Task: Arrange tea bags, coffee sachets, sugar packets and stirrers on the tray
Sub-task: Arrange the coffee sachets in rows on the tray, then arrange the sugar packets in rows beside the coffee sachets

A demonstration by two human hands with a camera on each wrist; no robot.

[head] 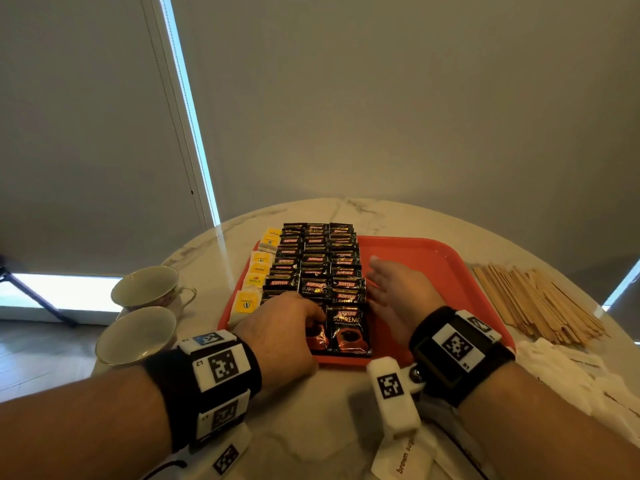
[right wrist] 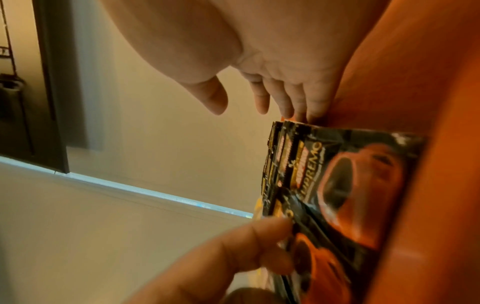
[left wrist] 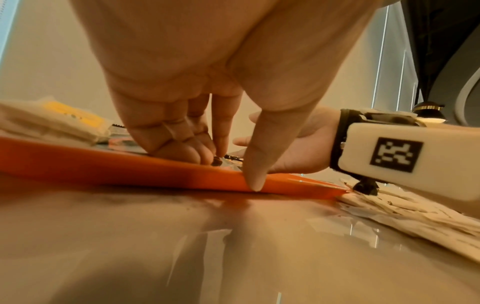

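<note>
A red tray (head: 415, 265) lies on the marble table. Three columns of black coffee sachets (head: 315, 268) fill its left half, with yellow tea bags (head: 258, 271) in a column along the left rim. My left hand (head: 304, 323) sits on the nearest left sachets. Its bent fingertips (left wrist: 200, 154) press on a sachet while the thumb reaches down at the tray's front rim (left wrist: 130, 170). My right hand (head: 384, 285) stands flat on edge against the right side of the sachet column, its fingers (right wrist: 285, 100) straight. The nearest sachet (right wrist: 350, 185) lies between both hands.
A heap of wooden stirrers (head: 533, 299) lies on the table right of the tray. White sugar packets (head: 568, 375) spread at the near right, another (head: 401, 459) under my right wrist. Two teacups (head: 149, 289) (head: 138, 336) stand left of the tray.
</note>
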